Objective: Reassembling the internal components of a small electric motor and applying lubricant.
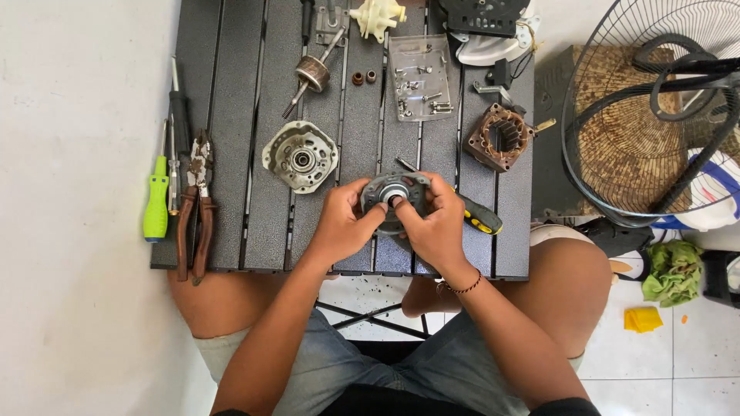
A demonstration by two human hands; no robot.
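Both my hands hold a round grey metal motor end cover point(395, 190) above the near edge of the dark slatted table point(231, 115). My left hand point(344, 223) grips its left side. My right hand point(435, 223) grips its right side, with the thumb pressed on the bearing at the centre. A second end cover point(301, 157) lies flat on the table to the left. The copper-wound stator point(499, 138) sits to the right, the rotor with its shaft point(311, 74) at the back.
A yellow-and-black screwdriver point(479, 219) lies under my right hand. Pliers point(196, 204), a green screwdriver point(156, 197) and other tools line the left edge. A clear tray of screws point(419, 78) sits at the back. A fan guard point(655, 108) stands on the floor to the right.
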